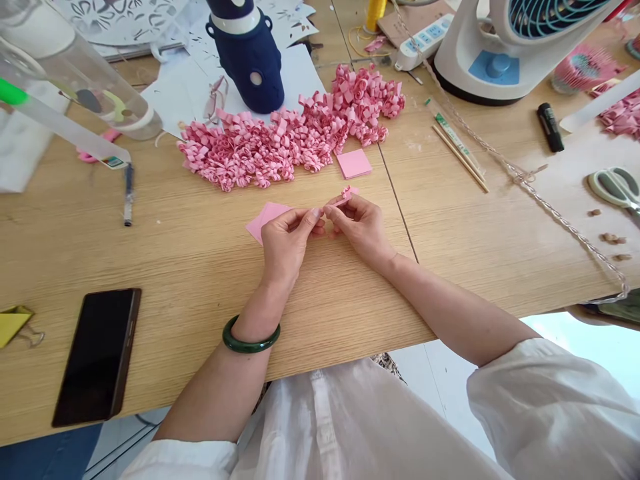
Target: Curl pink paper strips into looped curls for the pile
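Note:
My right hand (364, 231) is closed around a small pink paper piece (349, 192) with curled strips, which sticks out above the fingers. My left hand (286, 241) pinches thumb to forefinger and meets the right fingertips; what lies in that pinch is too small to make out. Partly behind the left hand lies a flat pink paper sheet (266, 219). A small stack of pink square papers (354, 164) rests beyond the right hand. Farther back is a long heap of pink curled paper pieces (270, 143), like little fringed flowers.
A dark blue bottle (250, 60) stands behind the heap, on white paper. At left are a clear bottle (107, 93), a pen (129, 195) and a phone (97, 357). A fan (493, 57), power strip (425, 41), marker (550, 127), scissors (616, 187) and twisted cord (555, 215) occupy the right.

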`<action>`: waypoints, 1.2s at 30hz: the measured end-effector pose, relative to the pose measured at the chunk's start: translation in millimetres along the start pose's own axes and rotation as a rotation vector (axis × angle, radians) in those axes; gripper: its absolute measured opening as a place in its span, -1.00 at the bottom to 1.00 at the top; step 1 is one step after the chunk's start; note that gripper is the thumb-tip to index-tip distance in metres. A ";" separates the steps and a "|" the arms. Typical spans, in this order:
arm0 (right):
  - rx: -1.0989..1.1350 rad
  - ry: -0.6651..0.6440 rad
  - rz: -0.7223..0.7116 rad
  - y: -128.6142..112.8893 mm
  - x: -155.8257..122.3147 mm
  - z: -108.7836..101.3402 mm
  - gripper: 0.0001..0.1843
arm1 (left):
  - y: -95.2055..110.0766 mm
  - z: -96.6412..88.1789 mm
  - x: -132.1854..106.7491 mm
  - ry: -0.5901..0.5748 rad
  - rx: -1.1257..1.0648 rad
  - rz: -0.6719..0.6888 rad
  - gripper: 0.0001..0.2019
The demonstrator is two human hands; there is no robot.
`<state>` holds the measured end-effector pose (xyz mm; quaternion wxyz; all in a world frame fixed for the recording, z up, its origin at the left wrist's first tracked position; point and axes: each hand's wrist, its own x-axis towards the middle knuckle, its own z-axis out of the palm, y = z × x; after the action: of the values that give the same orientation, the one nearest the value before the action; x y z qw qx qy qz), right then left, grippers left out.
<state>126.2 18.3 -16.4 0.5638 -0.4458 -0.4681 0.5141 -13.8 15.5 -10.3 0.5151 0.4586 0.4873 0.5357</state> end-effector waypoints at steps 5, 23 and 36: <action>0.024 0.033 0.037 0.8 0.8 -1.3 -0.51 | 3.0 2.0 -1.6 -0.002 -0.053 -0.039 -0.79; 0.003 -0.021 0.012 -2.8 -1.5 1.7 -0.53 | -1.4 2.0 -0.6 0.024 0.043 0.059 -0.89; 0.084 -0.049 0.043 -5.5 -0.8 0.4 -0.48 | 2.8 2.1 0.8 -0.076 -0.196 -0.081 -0.76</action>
<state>126.7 17.0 -11.0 0.5592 -0.4191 -0.4502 0.5558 -12.0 16.5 -7.3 0.5970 0.4058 0.4307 0.5417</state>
